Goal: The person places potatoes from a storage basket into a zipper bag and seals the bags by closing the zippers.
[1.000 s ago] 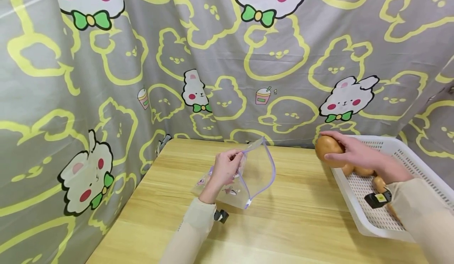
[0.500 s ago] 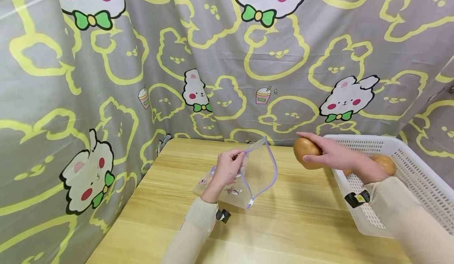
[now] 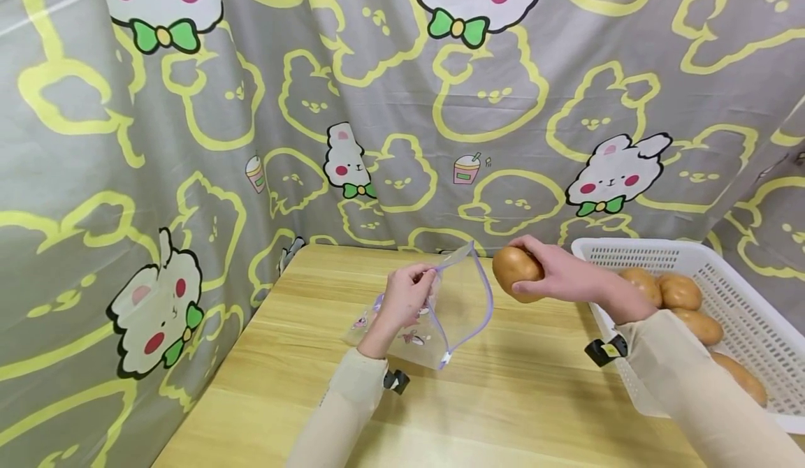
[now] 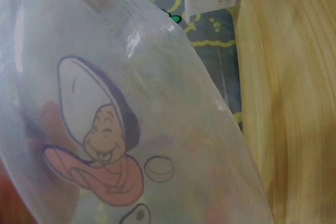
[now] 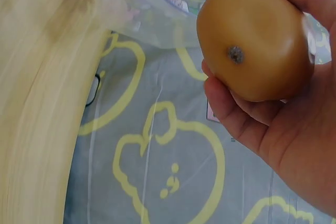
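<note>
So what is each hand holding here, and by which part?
The left hand pinches the clear zip bag at its open top edge. The right hand grips a potato around its body.

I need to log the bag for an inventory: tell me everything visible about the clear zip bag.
The zip bag is clear, soft plastic with a lilac zip rim and small cartoon prints. It stands tilted on the wooden table, mouth held open toward the right. The left hand pinches its rim near the top; nothing shows inside. The right hand holds a potato just beside the mouth, apart from it.
</note>
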`<state>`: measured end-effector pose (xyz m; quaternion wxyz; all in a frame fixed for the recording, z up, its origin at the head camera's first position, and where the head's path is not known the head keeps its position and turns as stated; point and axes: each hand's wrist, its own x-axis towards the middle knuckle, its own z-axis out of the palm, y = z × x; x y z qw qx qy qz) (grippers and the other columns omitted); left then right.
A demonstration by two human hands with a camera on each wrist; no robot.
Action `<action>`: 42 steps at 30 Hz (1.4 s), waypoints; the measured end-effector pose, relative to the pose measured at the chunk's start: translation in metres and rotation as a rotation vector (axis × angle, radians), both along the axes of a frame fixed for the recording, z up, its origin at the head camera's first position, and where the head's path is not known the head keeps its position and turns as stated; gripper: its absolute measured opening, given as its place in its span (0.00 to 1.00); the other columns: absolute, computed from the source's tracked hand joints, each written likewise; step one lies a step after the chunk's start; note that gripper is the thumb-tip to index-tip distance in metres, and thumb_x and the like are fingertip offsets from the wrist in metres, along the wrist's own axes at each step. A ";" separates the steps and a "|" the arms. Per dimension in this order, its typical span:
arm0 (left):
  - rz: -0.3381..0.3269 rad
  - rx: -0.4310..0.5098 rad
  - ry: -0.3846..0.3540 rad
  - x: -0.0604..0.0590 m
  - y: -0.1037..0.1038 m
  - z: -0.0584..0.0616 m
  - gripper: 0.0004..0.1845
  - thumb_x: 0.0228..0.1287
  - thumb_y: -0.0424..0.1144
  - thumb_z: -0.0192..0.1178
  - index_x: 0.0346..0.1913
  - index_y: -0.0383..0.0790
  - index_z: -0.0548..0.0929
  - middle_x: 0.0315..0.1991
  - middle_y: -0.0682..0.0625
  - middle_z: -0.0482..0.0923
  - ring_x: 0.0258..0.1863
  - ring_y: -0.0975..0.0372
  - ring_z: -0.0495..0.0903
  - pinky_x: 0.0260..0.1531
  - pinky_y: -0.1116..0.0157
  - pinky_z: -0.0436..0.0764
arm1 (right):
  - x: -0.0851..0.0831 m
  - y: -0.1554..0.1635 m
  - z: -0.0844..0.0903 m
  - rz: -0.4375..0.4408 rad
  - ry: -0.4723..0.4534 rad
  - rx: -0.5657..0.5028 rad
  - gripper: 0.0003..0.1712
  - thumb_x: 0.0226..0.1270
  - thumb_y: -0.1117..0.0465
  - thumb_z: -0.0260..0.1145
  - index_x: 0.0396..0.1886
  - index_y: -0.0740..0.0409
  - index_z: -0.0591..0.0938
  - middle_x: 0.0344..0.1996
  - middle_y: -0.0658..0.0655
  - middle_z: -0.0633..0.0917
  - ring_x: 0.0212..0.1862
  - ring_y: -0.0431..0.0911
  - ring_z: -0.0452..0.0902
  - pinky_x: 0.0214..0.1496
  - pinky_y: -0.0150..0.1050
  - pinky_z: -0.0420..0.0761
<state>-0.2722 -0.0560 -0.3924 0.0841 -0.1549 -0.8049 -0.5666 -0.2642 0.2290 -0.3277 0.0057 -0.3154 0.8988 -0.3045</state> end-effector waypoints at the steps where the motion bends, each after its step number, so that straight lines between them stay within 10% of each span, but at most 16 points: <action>1: 0.002 0.000 0.000 0.000 0.000 0.000 0.11 0.69 0.35 0.54 0.42 0.32 0.85 0.16 0.51 0.75 0.10 0.65 0.70 0.09 0.73 0.70 | 0.000 -0.001 0.000 0.012 0.007 0.002 0.34 0.58 0.53 0.70 0.61 0.55 0.66 0.47 0.57 0.78 0.40 0.45 0.76 0.39 0.42 0.78; 13: -0.001 0.004 -0.022 0.001 0.004 0.000 0.09 0.68 0.36 0.55 0.40 0.37 0.85 0.16 0.51 0.74 0.11 0.65 0.71 0.09 0.72 0.70 | 0.000 -0.019 -0.006 0.167 0.118 -0.019 0.38 0.55 0.58 0.71 0.65 0.57 0.68 0.51 0.52 0.75 0.45 0.44 0.74 0.43 0.39 0.78; 42: 0.010 -0.019 0.018 0.000 0.009 0.004 0.10 0.68 0.35 0.55 0.41 0.33 0.85 0.16 0.52 0.75 0.10 0.66 0.71 0.10 0.72 0.72 | 0.000 -0.050 -0.018 0.136 0.007 0.074 0.34 0.55 0.57 0.69 0.62 0.58 0.70 0.52 0.54 0.76 0.44 0.45 0.74 0.45 0.43 0.76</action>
